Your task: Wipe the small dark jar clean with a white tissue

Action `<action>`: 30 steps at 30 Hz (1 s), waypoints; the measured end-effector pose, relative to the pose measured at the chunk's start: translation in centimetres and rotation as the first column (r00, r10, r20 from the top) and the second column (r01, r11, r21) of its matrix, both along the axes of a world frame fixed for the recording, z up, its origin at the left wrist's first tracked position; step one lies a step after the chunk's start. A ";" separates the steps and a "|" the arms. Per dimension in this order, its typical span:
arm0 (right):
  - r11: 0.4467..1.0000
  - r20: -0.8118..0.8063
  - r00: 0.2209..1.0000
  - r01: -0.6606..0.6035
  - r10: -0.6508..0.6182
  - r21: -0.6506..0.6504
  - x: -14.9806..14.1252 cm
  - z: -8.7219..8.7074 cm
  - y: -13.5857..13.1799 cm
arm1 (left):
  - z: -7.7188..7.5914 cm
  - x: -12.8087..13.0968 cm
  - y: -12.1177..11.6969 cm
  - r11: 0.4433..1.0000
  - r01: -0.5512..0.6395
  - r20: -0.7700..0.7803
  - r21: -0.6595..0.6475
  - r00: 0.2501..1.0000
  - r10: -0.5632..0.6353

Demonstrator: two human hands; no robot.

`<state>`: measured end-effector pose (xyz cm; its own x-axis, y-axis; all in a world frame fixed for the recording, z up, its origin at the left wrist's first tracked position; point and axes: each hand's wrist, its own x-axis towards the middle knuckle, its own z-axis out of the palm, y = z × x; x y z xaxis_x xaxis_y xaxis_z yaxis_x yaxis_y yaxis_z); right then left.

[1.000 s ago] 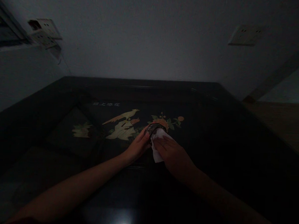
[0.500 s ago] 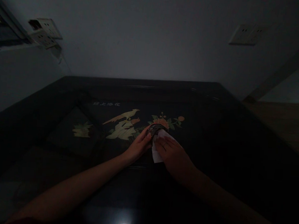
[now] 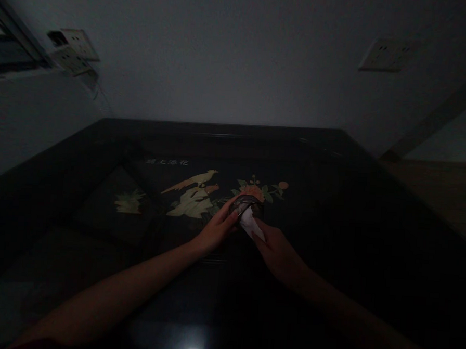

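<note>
My left hand (image 3: pixel 215 232) is closed around the side of a small dark, rounded, shiny object (image 3: pixel 245 200); the dim light hides whether it is a cup or a bowl. A crumpled white tissue (image 3: pixel 252 225) is pinched in my right hand (image 3: pixel 276 248), and its far end reaches up against the near side of the object, perhaps into it. Both hands meet just over the middle of a glossy black tabletop (image 3: pixel 315 163). The fingertips of my left hand behind the object are hidden.
Flower and bird decoration (image 3: pixel 192 201) with light lettering covers the tabletop's middle. Behind it rises a pale wall (image 3: pixel 231 65) with a socket plate (image 3: pixel 383 55) on the right and sockets (image 3: pixel 73 59) at the left corner. A bright reflection glints near the front.
My right hand has drawn back slightly to the lower right, and the tissue, spread under the fingers before, is now bunched and narrower. The dark object has tilted, showing more of itself.
</note>
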<state>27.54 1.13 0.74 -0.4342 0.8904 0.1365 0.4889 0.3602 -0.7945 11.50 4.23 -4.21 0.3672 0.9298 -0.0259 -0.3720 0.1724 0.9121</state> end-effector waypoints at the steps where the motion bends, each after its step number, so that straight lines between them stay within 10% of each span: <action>1: 0.997 0.087 0.996 -0.035 0.029 0.064 0.1 -0.1 0.0 | 0.0 0.0 0.0 1.000 0.000 0.010 -0.021 1.000 0.000; 7: 0.809 0.550 0.834 -0.300 -0.033 0.505 0.4 -0.1 0.2 | 0.2 0.4 0.1 0.996 -0.039 0.086 -0.080 0.995 0.046; 11: 0.741 0.626 0.773 -0.359 -0.106 0.568 0.6 0.3 0.4 | 0.5 0.5 0.0 0.994 -0.055 0.001 -0.091 0.998 0.055; 17: 0.850 0.526 0.850 -0.282 0.007 0.445 0.3 0.0 0.1 | -0.2 0.1 0.1 0.999 -0.039 0.000 -0.034 0.999 0.039; 22: 0.998 0.021 0.999 -0.027 0.026 0.058 0.0 -0.3 0.0 | -0.6 0.0 0.2 1.000 -0.019 0.023 -0.017 1.000 0.019; 26: 0.976 -0.265 0.962 0.006 -0.065 -0.218 0.1 -0.2 0.3 | -0.4 0.1 0.2 0.999 -0.037 0.020 -0.011 0.999 0.037; 30: 0.981 -0.194 0.980 0.011 -0.048 -0.192 0.2 0.1 0.3 | -0.2 0.0 0.2 1.000 -0.023 0.009 -0.016 1.000 0.023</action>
<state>27.75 1.46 0.86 -0.3888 0.9202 0.0448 0.3246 0.1823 -0.9281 11.53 4.42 -4.36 0.3463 0.9374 -0.0371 -0.3848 0.1780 0.9057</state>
